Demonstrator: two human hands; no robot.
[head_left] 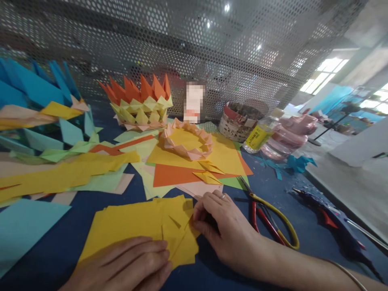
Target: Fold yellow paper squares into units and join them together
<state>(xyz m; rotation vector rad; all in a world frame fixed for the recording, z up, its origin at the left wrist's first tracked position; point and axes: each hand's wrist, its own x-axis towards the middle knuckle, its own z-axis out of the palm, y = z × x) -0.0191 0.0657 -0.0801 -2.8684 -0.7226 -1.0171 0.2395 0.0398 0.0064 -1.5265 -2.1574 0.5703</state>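
Observation:
A stack of yellow paper squares (136, 226) lies on the dark blue table in front of me. My left hand (127, 264) rests flat on the stack's near edge, fingers stretched out and pressing the paper down. My right hand (224, 230), with a ring on one finger, has its fingers curled and pinched on the right edge of the top yellow sheet, where a fold stands up. Just beyond lie two small folded yellow triangles (209, 171) on an orange sheet (172, 176).
Scissors with red and yellow handles (269, 220) lie right of my right hand; a dark glue gun (330, 214) further right. A ring of pink folded pieces (188, 141), an orange-yellow paper crown (139, 105), a woven basket (238, 117), a bottle (259, 135) and loose coloured sheets fill the back.

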